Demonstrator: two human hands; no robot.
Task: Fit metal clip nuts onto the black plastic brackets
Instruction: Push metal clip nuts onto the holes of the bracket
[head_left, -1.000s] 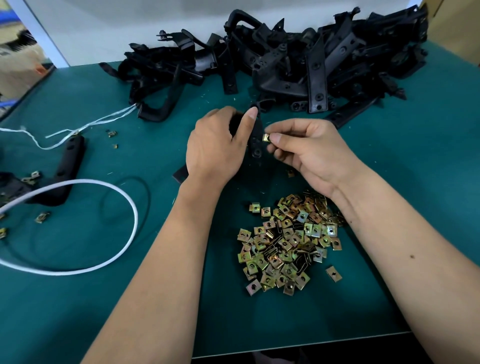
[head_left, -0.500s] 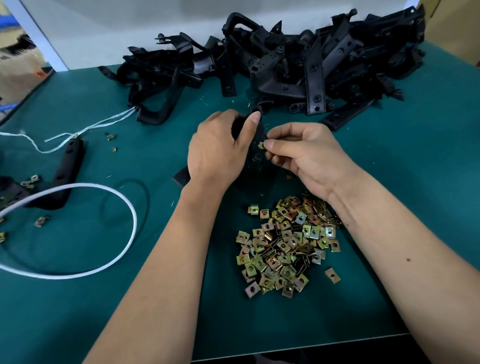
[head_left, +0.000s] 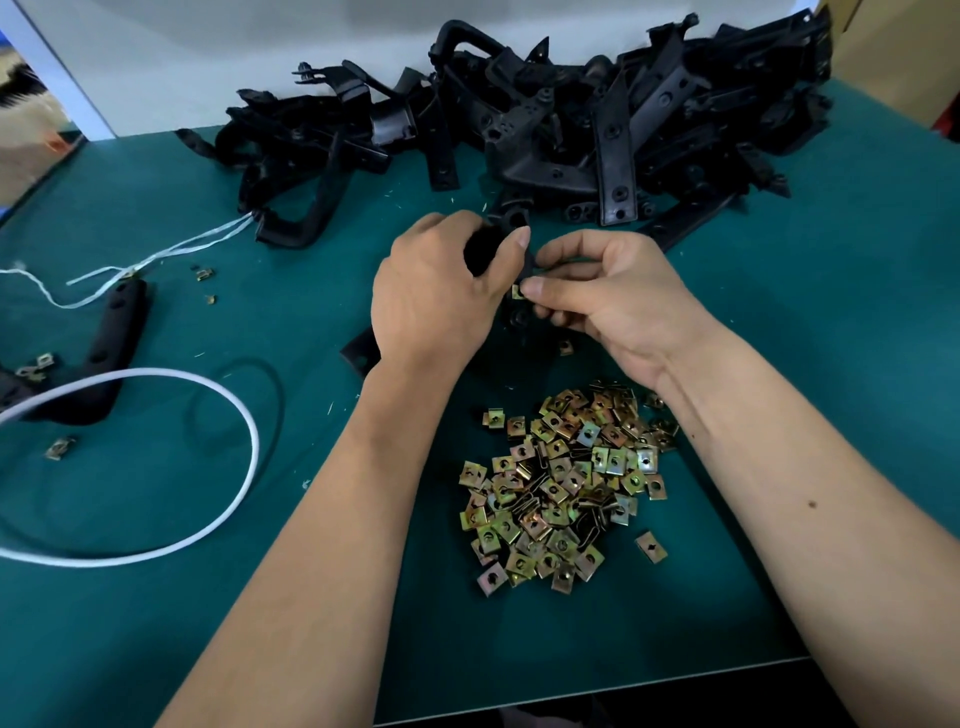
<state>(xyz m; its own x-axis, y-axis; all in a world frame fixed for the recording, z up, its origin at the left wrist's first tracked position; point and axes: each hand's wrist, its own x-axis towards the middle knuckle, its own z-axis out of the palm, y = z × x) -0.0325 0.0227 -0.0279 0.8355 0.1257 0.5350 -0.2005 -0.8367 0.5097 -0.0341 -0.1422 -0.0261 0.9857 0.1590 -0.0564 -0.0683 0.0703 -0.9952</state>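
Head view gives me both hands meeting over the middle of the green bench (head_left: 779, 338). Compared with a second ago, the clip nut (head_left: 517, 291) has dropped from beside the bracket's upper edge to lower on its near edge, and my right hand (head_left: 613, 301) has closed in until its fingertips sit against the black bracket (head_left: 519, 317). I read that as the nut going from being lined up to being pushed onto the plastic; whether it is fully seated I cannot tell, since the fingers hide most of it.

My left hand (head_left: 436, 301) has its fingers curled round the bracket, thumb along the upper edge, holding it propped above the bench with its far corner poking out under the wrist. The right thumb and forefinger are pinched together on the nut.

Counts: two hands, one bracket in work, one nut being fitted. The loose clip nuts (head_left: 561, 483) near me are too many to count exactly, well over a hundred by my guess, with one lying apart at the right. The heap of black brackets (head_left: 571, 124) at the back is tangled; I cannot count it. At the left lie one finished-looking bracket (head_left: 111, 343), a few stray nuts, one white cord loop (head_left: 244, 415) and a strand of white string (head_left: 156, 254).
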